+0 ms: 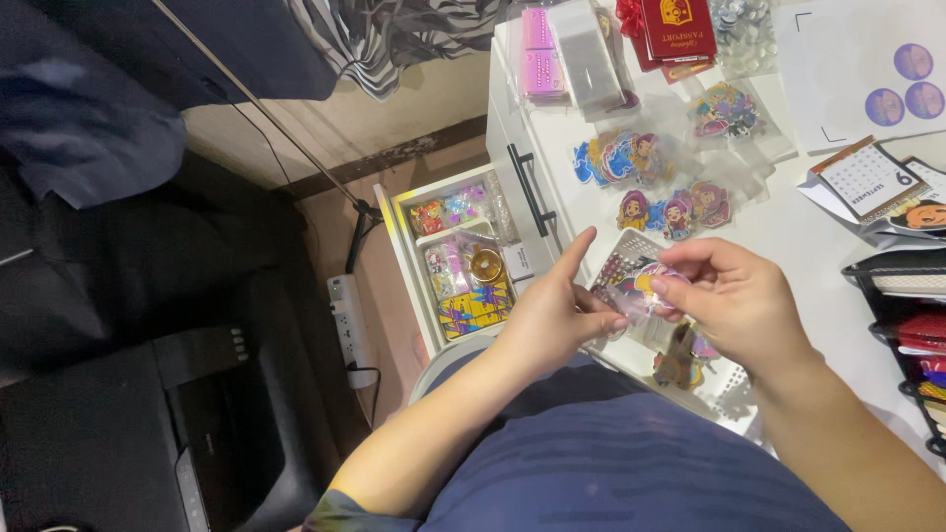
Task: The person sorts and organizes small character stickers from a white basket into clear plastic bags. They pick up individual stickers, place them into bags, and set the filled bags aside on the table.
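while both hands meet above the worktop, left hand and right hand pinch one small clear sticker packet between them, beside the open drawer.

The person wears a blue garment of soft, slightly glossy fabric with faint darker horizontal bands; it covers the torso and lap at the bottom of the view. A short sleeve of muted grey-blue ends at the upper left arm. Both forearms are bare. The left hand and right hand carry no gloves, rings or watch. The 2 visible fingernails are short and unpainted.
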